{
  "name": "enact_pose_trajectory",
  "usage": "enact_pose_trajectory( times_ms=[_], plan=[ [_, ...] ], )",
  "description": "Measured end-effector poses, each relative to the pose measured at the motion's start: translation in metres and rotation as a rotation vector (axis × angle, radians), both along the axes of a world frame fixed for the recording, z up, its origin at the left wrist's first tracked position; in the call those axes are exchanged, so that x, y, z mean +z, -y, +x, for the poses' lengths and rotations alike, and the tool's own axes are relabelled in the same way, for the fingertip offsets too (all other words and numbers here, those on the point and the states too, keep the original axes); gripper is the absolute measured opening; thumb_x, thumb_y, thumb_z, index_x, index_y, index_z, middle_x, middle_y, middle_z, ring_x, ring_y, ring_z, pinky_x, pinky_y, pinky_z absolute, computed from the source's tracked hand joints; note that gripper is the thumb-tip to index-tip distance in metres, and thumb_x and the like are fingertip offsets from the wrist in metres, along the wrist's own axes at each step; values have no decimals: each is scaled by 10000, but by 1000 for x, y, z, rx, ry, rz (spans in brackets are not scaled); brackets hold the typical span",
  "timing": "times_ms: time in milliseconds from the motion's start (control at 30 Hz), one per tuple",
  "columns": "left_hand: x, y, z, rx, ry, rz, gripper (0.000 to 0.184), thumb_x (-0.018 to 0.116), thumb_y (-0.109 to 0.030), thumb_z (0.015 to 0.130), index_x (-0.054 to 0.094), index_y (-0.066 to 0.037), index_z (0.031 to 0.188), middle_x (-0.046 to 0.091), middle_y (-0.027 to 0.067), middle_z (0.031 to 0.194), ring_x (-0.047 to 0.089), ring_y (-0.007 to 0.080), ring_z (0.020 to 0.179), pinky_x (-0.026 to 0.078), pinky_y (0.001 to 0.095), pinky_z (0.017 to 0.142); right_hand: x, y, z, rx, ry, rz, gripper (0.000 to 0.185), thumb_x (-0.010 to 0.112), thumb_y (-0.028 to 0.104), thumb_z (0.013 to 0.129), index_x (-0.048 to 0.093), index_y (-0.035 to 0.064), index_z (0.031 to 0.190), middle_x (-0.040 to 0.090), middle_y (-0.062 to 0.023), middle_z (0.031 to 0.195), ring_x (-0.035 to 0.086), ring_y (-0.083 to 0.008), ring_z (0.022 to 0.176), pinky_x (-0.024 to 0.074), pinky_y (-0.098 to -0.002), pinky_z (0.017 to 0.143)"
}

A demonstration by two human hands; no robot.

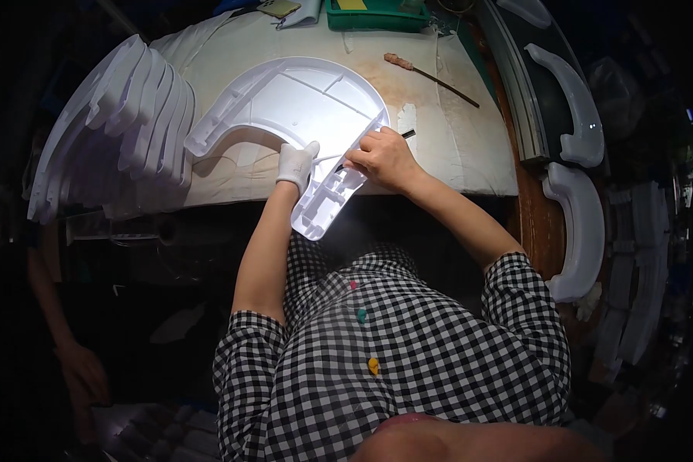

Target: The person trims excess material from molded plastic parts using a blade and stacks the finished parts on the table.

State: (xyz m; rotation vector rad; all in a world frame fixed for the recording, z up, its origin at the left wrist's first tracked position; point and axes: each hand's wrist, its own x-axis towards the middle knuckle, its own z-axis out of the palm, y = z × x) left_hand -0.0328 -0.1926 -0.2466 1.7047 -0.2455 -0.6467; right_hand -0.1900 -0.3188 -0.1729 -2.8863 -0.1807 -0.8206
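Note:
A curved white plastic moulding (285, 88) with raised ribs and small compartments rests partly on the table, its narrow end jutting over the front edge toward me. My left hand (296, 165), in a white glove, is closed around the inner edge of this piece. Bare, my right hand (385, 159) pinches a thin dark knife-like tool (409, 134) against the ribbed narrow arm. One end of the tool sticks out behind the knuckles; its exact kind is unclear, and my fingers cover most of it.
Similar white mouldings (142, 115) are stacked at the left. A rod with a wrapped handle (431, 77) lies on the cloth-covered table (454, 154). At the back sits a green tray (377, 19). White curved pieces (577, 231) line the right side. Another person's hand (83, 373) shows lower left.

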Motion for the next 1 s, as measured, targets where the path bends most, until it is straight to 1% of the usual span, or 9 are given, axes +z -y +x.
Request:
enact_pose_trajectory(
  times_ms=[100,167,233,400,500,600,733,833,1000],
  plan=[
    [1,0,2,6,9,1,220,659,-123,740,592,81,789,608,104,745,572,169,604,465,317,545,3,-3,4,30,-29,-19,129,675,251,732,615,138,712,496,-1,610,519,-158,613,393,-303,580],
    [-4,0,5,-13,-1,17,215,659,-122,740,596,78,791,611,100,742,572,167,598,464,318,542,3,-4,8,10,-9,-80,206,666,279,710,593,120,602,527,-14,597,548,-165,630,397,-308,587],
    [-15,0,10,-43,-57,-25,394,678,-140,703,492,124,927,586,176,836,579,220,695,475,345,619,4,-2,11,32,-42,-98,213,661,283,712,592,119,596,531,-13,597,550,-164,634,397,-306,590],
    [-11,-2,11,-92,-89,36,400,672,-164,688,489,123,900,569,159,812,551,201,669,462,348,599,18,3,21,120,-120,-160,215,650,296,711,608,127,585,555,-22,578,559,-165,628,394,-296,604],
    [-19,-1,14,-88,-48,31,392,669,-167,691,494,120,892,568,156,809,548,197,665,460,345,596,30,7,25,193,-277,-155,228,639,305,734,636,122,597,579,-46,568,584,-202,602,419,-325,581],
    [-3,-2,7,-80,-43,19,389,668,-166,707,497,123,903,575,164,820,560,199,676,465,340,603,34,16,23,29,-537,0,252,605,328,794,669,129,654,600,-62,587,605,-263,577,453,-384,508],
    [12,-6,2,-126,-64,-64,399,670,-167,732,494,133,928,585,173,836,577,207,700,473,334,623,18,39,3,-34,-252,77,169,631,295,783,682,142,733,600,-56,603,596,-237,575,451,-361,513],
    [-12,-4,13,-149,-104,-55,421,674,-170,730,482,136,946,581,176,858,575,209,731,474,330,649,9,47,-2,10,-107,-4,129,666,262,755,684,136,730,579,-34,586,582,-216,573,444,-345,536],
    [-24,-3,18,-135,-86,-32,449,673,-173,728,461,137,974,570,185,894,569,207,769,471,322,675,0,40,8,36,-22,-21,150,683,251,732,655,121,664,545,-19,574,561,-188,590,423,-318,569]
  ],
)
